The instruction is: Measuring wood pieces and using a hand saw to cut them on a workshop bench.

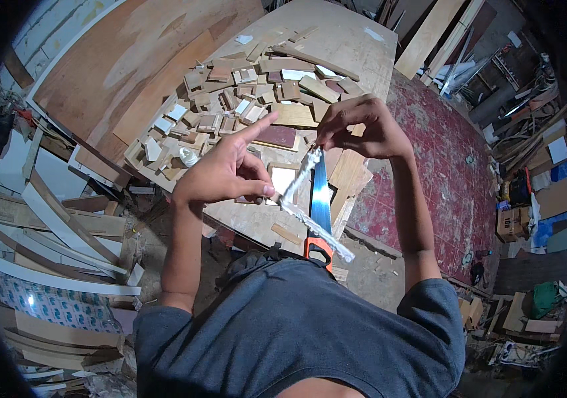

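My left hand (pixel 227 169) pinches a thin piece coated in crumbly white material (pixel 323 232) between thumb and finger, its index finger stretched out. The piece bends or joins at an angle, with one arm running up to my right hand and the other down to the right. My right hand (pixel 363 129) pinches the upper end. Behind the white piece a handsaw (pixel 320 249) with an orange and black handle lies blade upward along the table's right side. A white-topped wooden block (pixel 284 177) lies beside my left hand, as does a small white crumpled object or container (pixel 188 156).
Many small wood offcuts (pixel 247 99) cover the worktable (pixel 343 36). Large plywood sheets (pixel 91 79) stand at left, curved boards (pixel 64 219) below them. Planks (pixel 429 33) lean at the back right. A worn red tiled floor (pixel 439 166) borders piled boxes and scrap (pixel 515 222).
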`<state>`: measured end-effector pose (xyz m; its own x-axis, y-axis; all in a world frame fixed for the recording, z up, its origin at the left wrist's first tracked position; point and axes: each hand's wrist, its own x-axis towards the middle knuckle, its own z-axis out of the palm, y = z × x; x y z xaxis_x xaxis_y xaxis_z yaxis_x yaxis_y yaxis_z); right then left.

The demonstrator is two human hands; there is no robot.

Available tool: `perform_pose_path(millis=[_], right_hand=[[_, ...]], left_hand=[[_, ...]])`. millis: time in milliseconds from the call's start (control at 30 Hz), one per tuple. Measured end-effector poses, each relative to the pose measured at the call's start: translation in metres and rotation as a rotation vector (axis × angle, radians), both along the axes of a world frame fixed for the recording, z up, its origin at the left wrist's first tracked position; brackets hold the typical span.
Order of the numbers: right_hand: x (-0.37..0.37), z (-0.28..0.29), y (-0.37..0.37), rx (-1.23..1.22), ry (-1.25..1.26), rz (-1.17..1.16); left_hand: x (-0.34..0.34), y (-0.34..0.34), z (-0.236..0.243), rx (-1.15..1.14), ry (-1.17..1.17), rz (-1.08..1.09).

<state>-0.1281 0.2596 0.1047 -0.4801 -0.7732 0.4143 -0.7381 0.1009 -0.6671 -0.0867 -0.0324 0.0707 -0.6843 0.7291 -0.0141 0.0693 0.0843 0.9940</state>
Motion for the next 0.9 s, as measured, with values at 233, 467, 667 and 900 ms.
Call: perform_pose_path(millis=[233, 467, 667, 900], right_hand=[[0.004, 0.006, 0.015, -0.024, -0.053, 0.033], [-0.002, 0.0, 0.005, 0.058, -0.042, 0.023], [-0.007, -0.001, 0.009, -0.011, -0.032, 0.004], [-0.006, -0.004, 0.012, 0.032, -0.08, 0.013]], left_hand=[[-0.005, -0.002, -0.012, 0.071, -0.088, -0.013], [-0.003, 0.003, -0.007, 0.106, -0.15, -0.067], [0.0, 0.001, -0.01, 0.14, -0.119, -0.026], [0.003, 0.002, -0.007, 0.098, -0.116, 0.032]])
